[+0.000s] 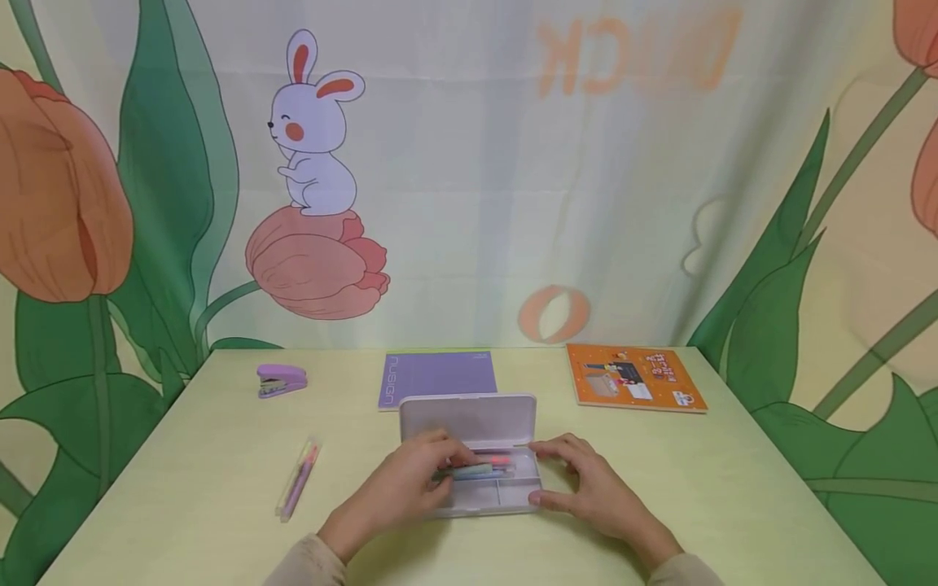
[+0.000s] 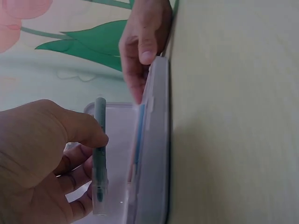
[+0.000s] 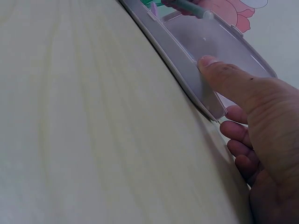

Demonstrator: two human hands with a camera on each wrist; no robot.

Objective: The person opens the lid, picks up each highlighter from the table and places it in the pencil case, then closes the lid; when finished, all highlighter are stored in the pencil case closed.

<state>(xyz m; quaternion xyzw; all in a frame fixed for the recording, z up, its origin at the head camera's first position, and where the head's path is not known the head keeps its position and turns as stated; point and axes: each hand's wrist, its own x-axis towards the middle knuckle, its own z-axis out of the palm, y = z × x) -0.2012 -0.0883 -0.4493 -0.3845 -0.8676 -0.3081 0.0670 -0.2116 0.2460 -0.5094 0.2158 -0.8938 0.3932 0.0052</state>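
Observation:
A pale grey-lilac pencil case (image 1: 469, 417) lies opened on the table, its lid standing up at the back. My left hand (image 1: 419, 480) is over the left part of the case and pinches a green marker (image 2: 99, 154) with a clear cap between thumb and fingers. Beneath the marker, the case's long compartment holds a few pens, one with a pink-orange part (image 1: 501, 461). At the case's right end, my right hand (image 1: 597, 486) grips it, thumb (image 3: 210, 65) at the front rim and fingers round the end wall.
To the left lies a clear sleeve (image 1: 299, 480) with slim pens, and a purple stapler (image 1: 282, 380) stands behind it. A purple notebook (image 1: 440, 376) is behind the case. An orange book (image 1: 636, 378) lies at the back right, before a printed curtain (image 1: 469, 203).

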